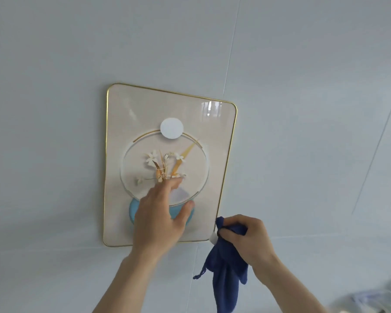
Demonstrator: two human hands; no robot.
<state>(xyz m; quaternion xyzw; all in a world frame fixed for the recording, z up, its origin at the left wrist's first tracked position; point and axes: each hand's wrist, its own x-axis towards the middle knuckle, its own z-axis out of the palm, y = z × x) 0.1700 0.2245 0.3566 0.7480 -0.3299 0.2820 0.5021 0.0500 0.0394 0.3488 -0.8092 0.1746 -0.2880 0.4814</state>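
Note:
A gold-rimmed glossy picture (174, 109) with flowers in a blue vase hangs on a pale wall. My left hand (158, 213) lies flat on its lower middle, fingers straight against the glass. My right hand (246, 240) sits just off the picture's lower right corner and grips a dark blue cloth (226, 274), most of which hangs down below the fist. A small white object (213, 237) shows at that corner beside my right fingers; what it is cannot be made out.
The wall (303, 109) is pale grey-white panelling with thin seams. A blurred clear plastic item (375, 299) sits at the bottom right corner of the view.

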